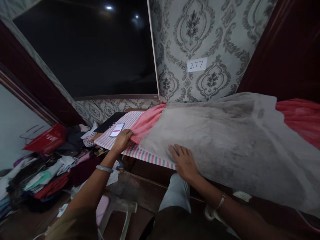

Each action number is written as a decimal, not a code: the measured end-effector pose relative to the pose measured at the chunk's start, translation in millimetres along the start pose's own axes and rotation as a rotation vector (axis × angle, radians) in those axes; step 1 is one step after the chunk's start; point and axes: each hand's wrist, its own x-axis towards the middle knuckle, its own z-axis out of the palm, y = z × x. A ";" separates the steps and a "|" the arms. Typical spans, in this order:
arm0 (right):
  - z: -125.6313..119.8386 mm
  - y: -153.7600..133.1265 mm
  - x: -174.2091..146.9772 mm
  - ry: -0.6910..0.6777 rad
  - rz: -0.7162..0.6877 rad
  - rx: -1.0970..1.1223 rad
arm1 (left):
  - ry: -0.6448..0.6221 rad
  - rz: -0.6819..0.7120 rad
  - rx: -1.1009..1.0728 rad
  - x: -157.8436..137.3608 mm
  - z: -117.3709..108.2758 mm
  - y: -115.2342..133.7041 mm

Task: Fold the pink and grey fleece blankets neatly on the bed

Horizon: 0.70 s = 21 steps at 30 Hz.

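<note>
My left hand [122,140] is closed at the left edge of a pink cloth [148,122], fingers curled onto it. A wide, stained grey-white cloth [210,130] lies spread over the pink one, which shows at both ends. With fingers spread, my right hand [183,162] rests flat on the near left part of the grey-white cloth. Beneath both lies a pink, grey and white striped cloth [147,156] along the near edge. A phone with a lit screen [116,129] lies on the stripes just left of my left hand.
A large dark television [100,50] hangs on the patterned wall behind. Heaped clothes [50,180] and a red basket [47,138] are at the left. Below my left arm stands a pale plastic stool [122,206]. A paper marked 277 [197,64] is on the wall.
</note>
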 end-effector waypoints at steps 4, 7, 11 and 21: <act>1.3 35.9 -26.3 0.121 0.040 -0.115 | 0.038 -0.034 0.016 -3.3 9.4 -3.2; -1.6 61.7 -46.0 0.181 0.046 -0.210 | 0.016 -0.073 0.036 -10.6 18.9 -7.1; -8.2 95.9 -66.8 0.204 0.070 -0.312 | -0.041 -0.122 0.058 -25.3 28.9 -15.0; -28.2 173.0 -126.2 0.225 0.152 -0.426 | -0.019 -0.227 0.174 -30.4 23.7 -10.7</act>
